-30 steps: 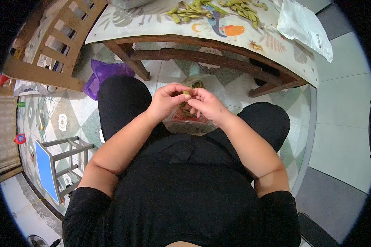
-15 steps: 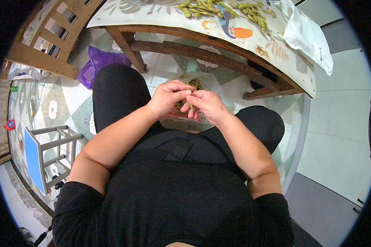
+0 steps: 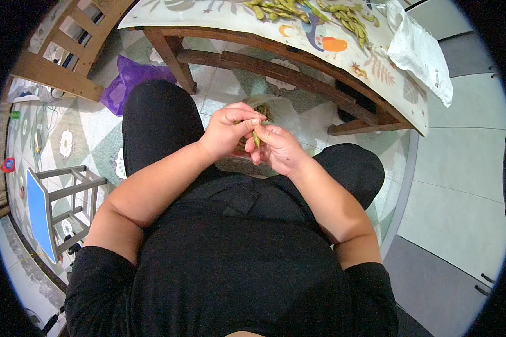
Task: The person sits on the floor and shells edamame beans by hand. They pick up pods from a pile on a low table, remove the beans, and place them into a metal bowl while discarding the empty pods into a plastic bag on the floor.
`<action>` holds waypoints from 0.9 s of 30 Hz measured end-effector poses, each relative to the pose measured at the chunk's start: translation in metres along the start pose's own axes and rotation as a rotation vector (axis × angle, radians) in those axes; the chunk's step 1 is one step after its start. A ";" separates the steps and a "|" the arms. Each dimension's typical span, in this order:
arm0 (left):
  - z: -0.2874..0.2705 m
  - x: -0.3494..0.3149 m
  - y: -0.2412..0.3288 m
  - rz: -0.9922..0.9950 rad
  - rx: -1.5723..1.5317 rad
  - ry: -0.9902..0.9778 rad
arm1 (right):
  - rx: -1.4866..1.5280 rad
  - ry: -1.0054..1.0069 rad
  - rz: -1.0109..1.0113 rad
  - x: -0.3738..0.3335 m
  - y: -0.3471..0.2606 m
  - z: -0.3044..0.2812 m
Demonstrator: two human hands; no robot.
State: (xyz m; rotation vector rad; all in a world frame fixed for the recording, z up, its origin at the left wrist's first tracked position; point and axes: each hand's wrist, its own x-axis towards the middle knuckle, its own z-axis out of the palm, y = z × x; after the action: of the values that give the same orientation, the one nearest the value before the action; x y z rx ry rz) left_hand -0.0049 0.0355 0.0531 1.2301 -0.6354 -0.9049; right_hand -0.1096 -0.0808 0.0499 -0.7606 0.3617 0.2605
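A green edamame pod (image 3: 257, 139) is pinched between my two hands, above my lap. My right hand (image 3: 282, 150) has its thumb and curled fingers closed around the pod. At the pod's upper end, my left hand (image 3: 226, 132) has thumb and index finger pressed together, its fingertips meeting those of my right hand. Below and behind the hands, between my knees, stands a clear plastic bag (image 3: 284, 112) with greenish-brown pods or shells in it; the hands hide part of it.
Ahead is a wooden table (image 3: 230, 32) with a patterned cloth, several edamame pods (image 3: 346, 19) and a white plastic bag (image 3: 419, 53). A purple bag (image 3: 130, 84) lies on the tiled floor at left. Nearby are a blue-topped stool (image 3: 42, 210) and, at right, pale cabinets (image 3: 455, 168).
My right hand has turned slightly, and more of the pod shows between the fingers. Both hands stay together in nearly the same place. The whole view has shifted a little.
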 end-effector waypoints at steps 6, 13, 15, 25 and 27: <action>-0.003 0.001 -0.002 -0.231 -0.472 -0.155 | -0.040 0.014 -0.064 0.002 -0.005 0.003; 0.011 0.002 -0.007 -0.295 -0.773 -0.114 | -0.154 0.214 -0.272 0.009 0.003 0.002; 0.011 0.003 -0.013 -0.288 -0.801 -0.129 | -0.185 0.227 -0.267 0.007 0.002 -0.001; 0.010 0.005 -0.035 -0.359 -0.710 0.116 | -1.055 0.490 -0.518 0.018 0.010 -0.017; 0.007 0.004 -0.035 -0.348 -0.515 0.136 | -1.182 0.559 -0.440 0.015 0.006 -0.015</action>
State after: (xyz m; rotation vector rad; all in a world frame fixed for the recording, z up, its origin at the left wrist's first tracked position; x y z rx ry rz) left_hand -0.0173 0.0260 0.0209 0.9324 -0.0606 -1.1735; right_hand -0.1011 -0.0858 0.0299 -2.0647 0.5492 -0.2097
